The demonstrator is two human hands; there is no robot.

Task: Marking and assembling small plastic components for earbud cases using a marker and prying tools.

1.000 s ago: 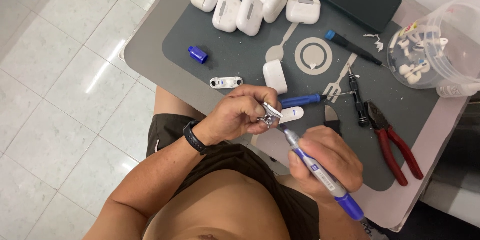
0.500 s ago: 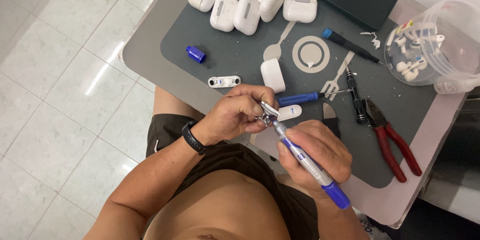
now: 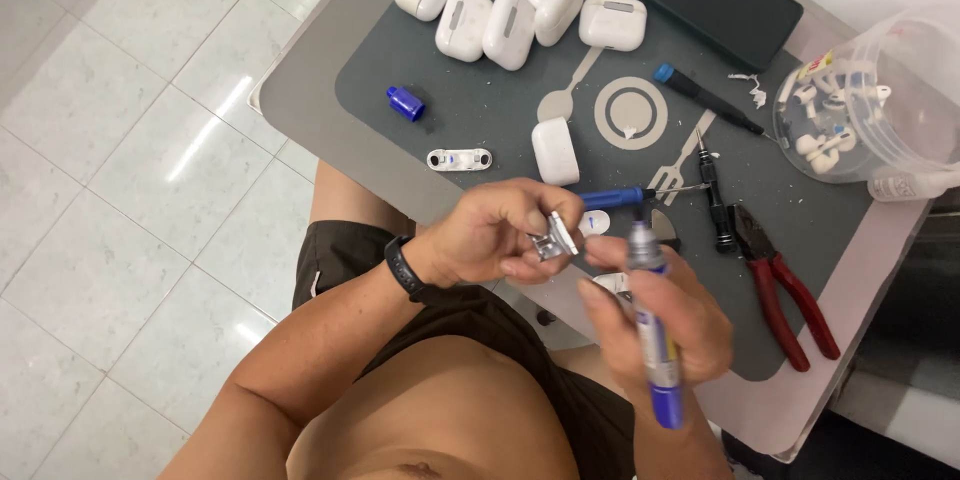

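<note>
**Fine tool work on a small metal part**

Head view: the left hand (image 3: 500, 235) is curled shut, pinching a small silver metal part (image 3: 553, 239) above the near edge of the surface (image 3: 300, 90). The right hand (image 3: 655, 325) is closed around a blue-handled tool (image 3: 652, 330), tip up beside the part. The step likely goes best with the part pinched firmly and the tip guided slowly.

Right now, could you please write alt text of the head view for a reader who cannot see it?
A left hand pinches a small metal part while the right hand holds a blue-capped tool beside it, above a grey mat with white earbud cases and red pliers.
</note>
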